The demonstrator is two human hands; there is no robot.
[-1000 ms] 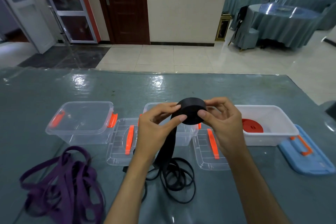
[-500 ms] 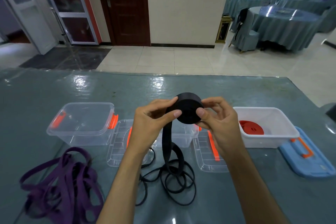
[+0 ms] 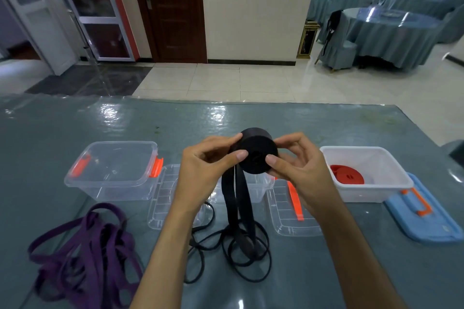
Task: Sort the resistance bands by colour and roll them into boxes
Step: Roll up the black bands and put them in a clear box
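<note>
The black roll (image 3: 257, 154) is held up above the table (image 3: 301, 128), in front of the middle clear box (image 3: 261, 185), which it partly hides. From its underside a doubled black strap (image 3: 236, 198) hangs down to a loose heap of black loops (image 3: 233, 251) on the table — a good length is not yet wound.

What could go wrong, as I judge it: the roll is pinched only at its flat faces and rim, so a slack grip could let the outer turns spring loose or slide sideways into a cone. The heap below looks crossed over itself, so it may snag or drag up in a tangle as the strap is drawn. A twist in the hanging strap would wind into the roll and make it lumpy.

The left hand (image 3: 208, 168) grasps the roll's left side, thumb on the near face and fingers curled round the far side. The right hand (image 3: 298, 165) grasps the right side in the same way, thumb tip pressed near the centre. Both are partly closed on the roll, neither one clenched.

Further out, the purple bands (image 3: 85, 248) lie in a loose pile at the left, near an empty clear box (image 3: 113, 170). At the right a white box (image 3: 366, 173) holds a red roll (image 3: 347, 174) — its blue lid (image 3: 424, 213) lies beside it.
</note>
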